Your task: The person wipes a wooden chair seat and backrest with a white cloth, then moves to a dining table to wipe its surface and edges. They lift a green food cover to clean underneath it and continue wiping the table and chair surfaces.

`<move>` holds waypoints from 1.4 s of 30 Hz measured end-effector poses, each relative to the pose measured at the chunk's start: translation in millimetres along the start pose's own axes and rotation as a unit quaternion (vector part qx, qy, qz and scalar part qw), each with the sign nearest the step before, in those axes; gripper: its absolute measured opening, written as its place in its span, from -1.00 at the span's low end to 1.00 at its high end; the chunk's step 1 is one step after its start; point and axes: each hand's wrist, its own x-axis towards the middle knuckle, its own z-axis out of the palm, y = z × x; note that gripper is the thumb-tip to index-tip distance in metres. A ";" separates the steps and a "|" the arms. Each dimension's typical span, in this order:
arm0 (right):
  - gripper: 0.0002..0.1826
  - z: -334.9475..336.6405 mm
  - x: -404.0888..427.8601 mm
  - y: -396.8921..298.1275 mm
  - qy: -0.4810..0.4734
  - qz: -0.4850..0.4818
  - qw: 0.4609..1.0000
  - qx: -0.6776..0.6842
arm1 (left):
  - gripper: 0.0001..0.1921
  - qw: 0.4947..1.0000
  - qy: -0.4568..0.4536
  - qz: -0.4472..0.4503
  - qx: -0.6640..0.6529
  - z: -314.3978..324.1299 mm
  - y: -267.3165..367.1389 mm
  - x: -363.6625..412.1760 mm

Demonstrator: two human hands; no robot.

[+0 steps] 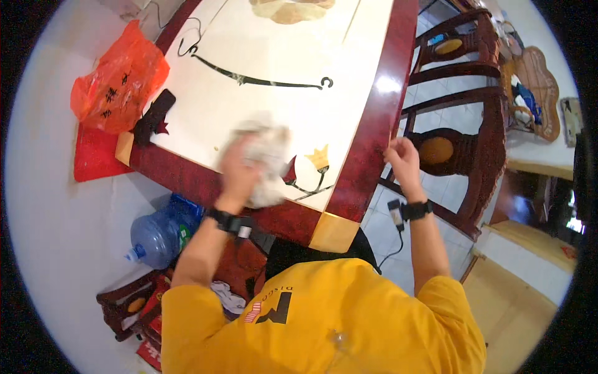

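My left hand [239, 168] is on a whitish cloth [268, 145], which lies on the white top of a table [280, 105] near its front border. Both the hand and the cloth are blurred. My right hand [404, 156] is beside the table's glossy dark red right border [366, 135], its fingers curled. Whether those fingers pinch anything or touch the border cannot be made out. Yellow and dark red tulip shapes [319, 158] decorate the tabletop just right of the cloth.
An orange-red plastic bag [124, 79] and a black object [156, 114] sit at the table's left edge. Carved dark wooden chairs [467, 140] line the right side. A large blue water bottle [156, 238] stands low at the left. A cable [397, 248] hangs near my right wrist.
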 end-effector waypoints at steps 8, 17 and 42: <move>-0.85 9.6 -84.0 57.9 0.139 0.090 0.984 0.065 | -0.44 0.986 -0.031 0.087 0.139 54.3 27.4 108.3; -0.82 20.5 -163.9 66.9 0.175 0.205 0.956 0.117 | -0.52 0.857 -0.273 0.387 -0.202 170.4 146.3 -58.2; -0.72 -42.6 -253.1 113.9 0.025 0.174 0.958 0.228 | -0.45 0.928 -0.241 0.282 -0.033 118.5 136.3 -175.7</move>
